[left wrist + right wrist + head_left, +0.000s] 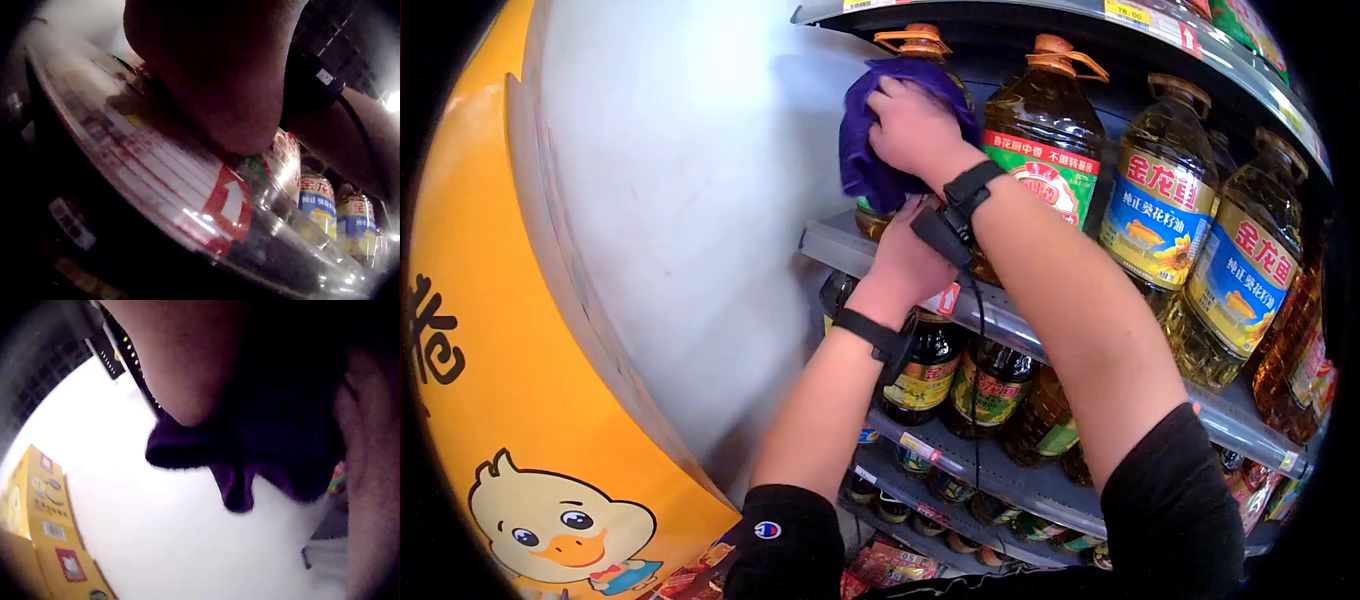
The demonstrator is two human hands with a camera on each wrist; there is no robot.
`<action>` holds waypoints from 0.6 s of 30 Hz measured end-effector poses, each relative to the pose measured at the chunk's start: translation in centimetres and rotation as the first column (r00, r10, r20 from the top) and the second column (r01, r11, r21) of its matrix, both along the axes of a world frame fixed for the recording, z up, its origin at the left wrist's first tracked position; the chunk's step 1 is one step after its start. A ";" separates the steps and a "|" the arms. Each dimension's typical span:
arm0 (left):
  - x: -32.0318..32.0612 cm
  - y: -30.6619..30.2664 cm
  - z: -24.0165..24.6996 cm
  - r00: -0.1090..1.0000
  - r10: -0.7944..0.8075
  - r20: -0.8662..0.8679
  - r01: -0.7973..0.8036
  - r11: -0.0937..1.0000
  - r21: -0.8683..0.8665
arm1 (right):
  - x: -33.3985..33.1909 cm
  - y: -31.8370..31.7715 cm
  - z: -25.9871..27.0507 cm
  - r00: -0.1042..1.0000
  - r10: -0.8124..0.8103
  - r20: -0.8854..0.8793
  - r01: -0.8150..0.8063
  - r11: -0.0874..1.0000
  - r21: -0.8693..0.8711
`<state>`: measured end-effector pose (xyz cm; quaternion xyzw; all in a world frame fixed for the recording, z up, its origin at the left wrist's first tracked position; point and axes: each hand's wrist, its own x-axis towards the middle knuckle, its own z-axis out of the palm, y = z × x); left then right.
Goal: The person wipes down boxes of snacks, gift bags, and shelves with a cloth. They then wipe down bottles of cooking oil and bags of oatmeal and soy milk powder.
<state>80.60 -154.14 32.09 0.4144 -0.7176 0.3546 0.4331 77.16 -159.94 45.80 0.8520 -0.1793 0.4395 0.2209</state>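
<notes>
Purple cloth (860, 145), gripped in the curled right hand (915, 130), covers much of an oil bottle (922, 42) on the shelf (840, 248); the left hand (908, 262) is below, finger closure impossible to tell. Alongside stand capped bottles (1160, 195) holding amber oil.

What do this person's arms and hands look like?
The left hand and right hand wear no gloves. The left wristband and right wristband are black; a dark device with a thin black cable sits at the right wrist. The left sleeve and right sleeve are black and short; the left carries a small red, white and blue logo.
</notes>
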 end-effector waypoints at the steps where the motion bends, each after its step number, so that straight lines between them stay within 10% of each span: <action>1: -0.3 -0.2 -0.1 1.000 0.000 -0.006 0.000 1.000 0.000 | 0.8 -1.7 -0.3 0.996 0.083 -0.033 -0.081 0.995 0.053; 2: -0.4 -0.7 -0.2 0.994 0.092 0.065 -0.095 0.995 0.041 | 0.6 -1.5 -0.5 0.996 0.084 -0.041 -0.082 0.995 0.050; 4: -0.5 -1.4 -1.0 0.960 0.254 0.119 -0.257 0.966 0.009 | -0.3 -0.3 -1.1 0.938 -0.294 -0.183 0.169 0.849 -0.500; 7: -0.8 -0.2 -0.8 0.973 0.220 0.068 -0.226 0.968 0.109 | -0.6 -2.1 -2.0 0.938 0.089 -0.335 -0.281 0.763 -0.582; 8: -0.7 -0.6 -1.2 0.973 0.222 0.065 -0.228 0.967 0.111 | -0.7 -1.5 -2.8 0.913 0.092 -0.398 -0.253 0.892 -0.375; 9: -0.6 -1.1 -1.3 0.987 0.160 0.023 -0.161 0.975 0.152 | -1.3 -0.9 -3.0 0.835 -0.029 -0.549 -0.325 0.779 -0.536; 11: -0.4 -1.8 -1.6 0.995 0.096 -0.019 -0.091 0.977 0.191 | -0.7 -0.2 -3.6 0.734 -0.091 -0.673 -0.044 0.983 -0.181; 14: -0.5 -2.0 -2.1 0.995 0.060 -0.082 -0.045 0.984 0.171 | -0.4 -0.4 -2.0 0.710 -0.176 -0.682 0.039 0.977 -0.211; 18: -0.7 -0.7 -1.5 0.954 0.283 0.101 -0.293 0.950 0.105 | -1.6 -1.5 2.0 0.915 0.013 -0.404 -0.177 0.911 -0.373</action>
